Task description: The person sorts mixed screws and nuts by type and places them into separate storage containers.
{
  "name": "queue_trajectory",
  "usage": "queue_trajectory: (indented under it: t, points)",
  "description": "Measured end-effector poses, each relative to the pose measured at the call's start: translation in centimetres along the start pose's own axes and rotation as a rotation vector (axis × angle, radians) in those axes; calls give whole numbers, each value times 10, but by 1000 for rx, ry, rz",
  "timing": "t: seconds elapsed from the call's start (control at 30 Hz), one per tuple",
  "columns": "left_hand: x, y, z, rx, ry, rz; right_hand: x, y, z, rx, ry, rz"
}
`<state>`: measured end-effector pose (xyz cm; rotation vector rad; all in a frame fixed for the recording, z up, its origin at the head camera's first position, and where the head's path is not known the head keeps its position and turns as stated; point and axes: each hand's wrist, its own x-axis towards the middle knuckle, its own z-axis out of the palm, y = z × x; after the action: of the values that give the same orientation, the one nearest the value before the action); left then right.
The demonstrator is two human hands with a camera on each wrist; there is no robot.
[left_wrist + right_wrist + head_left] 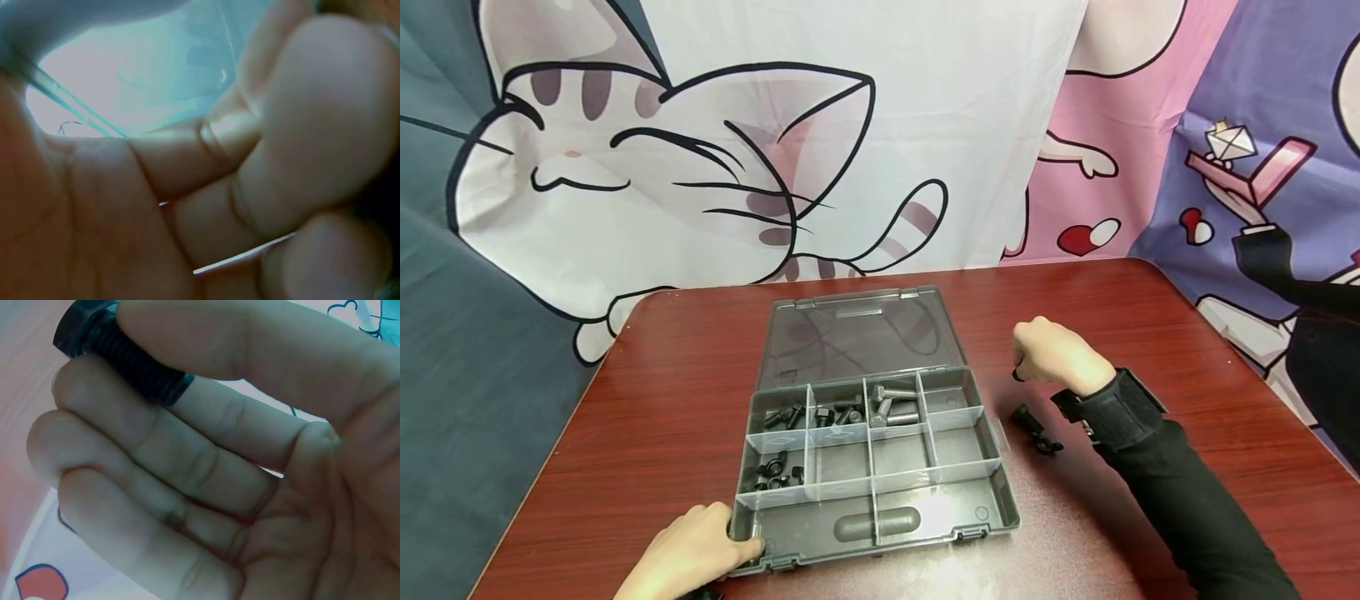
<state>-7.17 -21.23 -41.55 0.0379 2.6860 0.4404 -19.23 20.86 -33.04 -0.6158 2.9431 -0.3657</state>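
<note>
A black hex bolt (140, 365) is pinched between the thumb and fingers of my right hand (1060, 354), which hovers over the table right of the box. In the head view only a dark bit of that bolt shows below the hand. My left hand (688, 546) grips the front left corner of a grey plastic organizer box (820, 546), its thumb over the wall. Dark bolts (786, 415) (842, 414), silver bolts (895, 408) and black wing nuts (772, 471) lie in separate compartments. The left wrist view shows curled fingers (206, 206) close up, blurred.
Right of the box, a black bolt (1026, 419) and a black wing nut (1048, 447) lie on the reddish-brown table (1210, 392). The transparent lid (857, 337) lies open behind the box. A cartoon-printed cloth (970, 125) hangs past the table's back edge.
</note>
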Motion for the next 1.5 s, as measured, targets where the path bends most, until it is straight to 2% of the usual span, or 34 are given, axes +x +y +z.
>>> queue_trajectory:
  t: [0.37, 0.73, 1.07, 1.5]
  points:
    - [2, 2, -3, -5, -49, -20, 14, -23, -2, -17, 11, -22]
    - [2, 0, -1, 5, -12, -7, 28, -47, 0, -61, 13, -58]
    - [2, 1, -3, 5, -21, -1, 37, -68, 0, -59, -25, -84]
    - [2, -2, -1, 2, -11, 4, 45, -91, -1, -99, -31, -107]
